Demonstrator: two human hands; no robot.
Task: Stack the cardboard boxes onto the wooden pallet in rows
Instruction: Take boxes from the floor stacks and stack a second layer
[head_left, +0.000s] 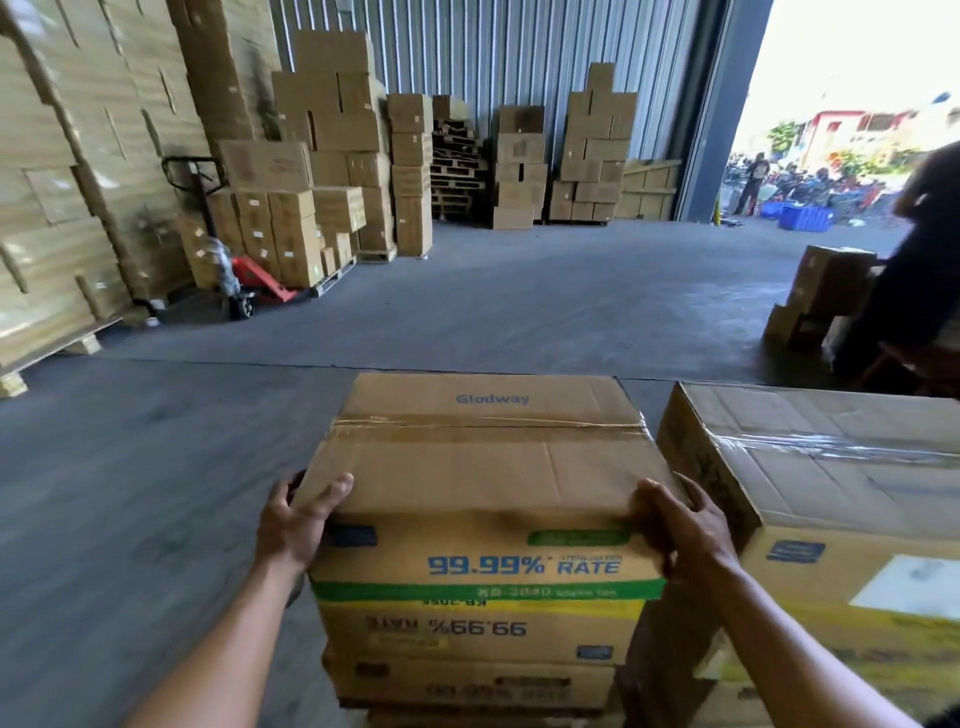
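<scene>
The top box (483, 467) appears to rest on a column of matching boxes (467, 670), just beside a wrapped box (841, 467) at right. The left hand (296, 525) and right hand (680, 530) each clasp 1 near upper corner, fingers curled around it. Align all 4 edges with the box beneath before releasing. The pallet is out of view.

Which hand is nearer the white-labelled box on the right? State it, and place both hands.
Right. The right hand grips the Glodway box at its near right corner, close beside the white-labelled box. The left hand grips the near left corner, on the far side.
</scene>
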